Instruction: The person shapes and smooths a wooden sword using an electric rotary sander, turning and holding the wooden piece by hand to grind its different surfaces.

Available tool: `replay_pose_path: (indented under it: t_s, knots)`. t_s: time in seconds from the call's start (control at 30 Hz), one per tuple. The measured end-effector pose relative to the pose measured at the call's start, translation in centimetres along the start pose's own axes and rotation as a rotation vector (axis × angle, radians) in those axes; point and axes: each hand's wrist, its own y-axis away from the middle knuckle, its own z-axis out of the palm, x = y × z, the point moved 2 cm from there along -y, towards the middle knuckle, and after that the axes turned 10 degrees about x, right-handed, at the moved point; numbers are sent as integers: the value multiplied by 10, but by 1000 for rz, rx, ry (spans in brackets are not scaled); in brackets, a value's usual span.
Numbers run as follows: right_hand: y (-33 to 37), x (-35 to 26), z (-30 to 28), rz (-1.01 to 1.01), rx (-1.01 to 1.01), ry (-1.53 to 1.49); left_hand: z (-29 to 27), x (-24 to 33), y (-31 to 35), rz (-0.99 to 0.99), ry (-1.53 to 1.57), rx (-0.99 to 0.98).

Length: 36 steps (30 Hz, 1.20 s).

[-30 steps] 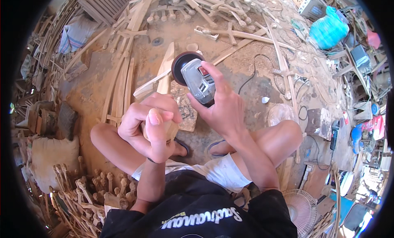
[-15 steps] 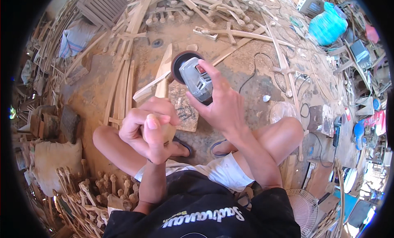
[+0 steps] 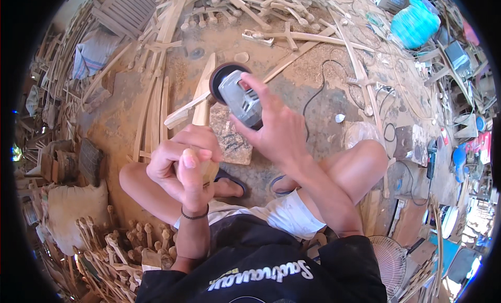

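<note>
My right hand (image 3: 284,133) is wrapped round a grey angle grinder (image 3: 239,99), with a finger near its red switch. A dark round disc (image 3: 222,82) is on the grinder's far left end. My left hand (image 3: 183,164) is closed round a pale wooden piece (image 3: 210,173), whose end shows below the fingers. Beyond that hand a light wood length (image 3: 204,86) points away, with a shorter wooden arm (image 3: 182,111) slanting off to the left. Whether these join the held piece is hidden by the fingers. The disc is close beside the wood; contact is unclear.
A rough block (image 3: 229,141) rests on the floor between my feet. Carved wooden parts (image 3: 229,13) lie heaped at the far side, and more stand at lower left (image 3: 135,240). A black cable (image 3: 321,89) curves over the floor. A fan (image 3: 389,264) stands at lower right.
The grinder and my right hand have shifted slightly left. My left hand has moved a little left and down with its wooden piece. Both grips stay as they were.
</note>
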Motion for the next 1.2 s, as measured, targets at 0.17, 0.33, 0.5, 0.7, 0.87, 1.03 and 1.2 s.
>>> replay_pose_path:
  t_s: [0.17,0.33,0.5,0.7,0.87,1.03,1.2]
  knots:
    - [2,-2,0,-1,26,18,4,3,1,0,-49,-24]
    - [-3,0,-1,2,21,13,2,0,-2,-2,-24,-12]
    - [2,-5,2,5,9,11,5,1,-2,16,-56,-54]
    - [-1,-5,-5,33,3,93,4,1,-7,35,-80,32]
    - [2,-4,3,-11,25,58,-3,-6,-9,47,-45,170]
    - [-3,0,-4,47,37,155,1,-5,-9,71,-52,100]
    - [-1,-5,8,2,-40,124,-2,-5,-7,97,-101,200]
